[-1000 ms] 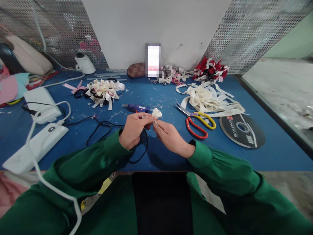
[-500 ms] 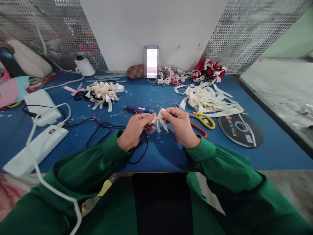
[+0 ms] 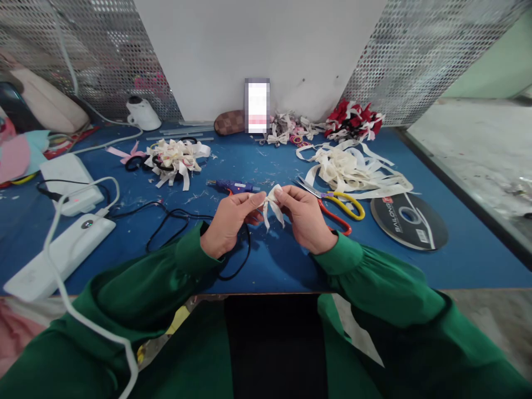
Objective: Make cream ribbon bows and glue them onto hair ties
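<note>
Between my hands is a cream ribbon bow (image 3: 272, 206), its two tails hanging down over the table. My left hand (image 3: 233, 220) pinches the bow's left side between thumb and fingers. The right loop is pinched by my right hand (image 3: 308, 217). Just behind my left hand lies a blue glue gun (image 3: 236, 186), partly covered by the fingers. Scissors (image 3: 341, 206) with one yellow and one red handle lie beside my right hand, blades pointing away to the left.
Cream ribbon strips (image 3: 349, 169) are heaped behind the scissors, near a black spool (image 3: 409, 221). Finished-looking cream bows (image 3: 177, 158) pile up at left. A white power bank (image 3: 62, 257) and cables lie at front left. A phone (image 3: 257, 105) leans on the back wall.
The bow has turned slightly, so both tails now hang more plainly in view. My right hand has shifted a little, uncovering the scissor blades.
</note>
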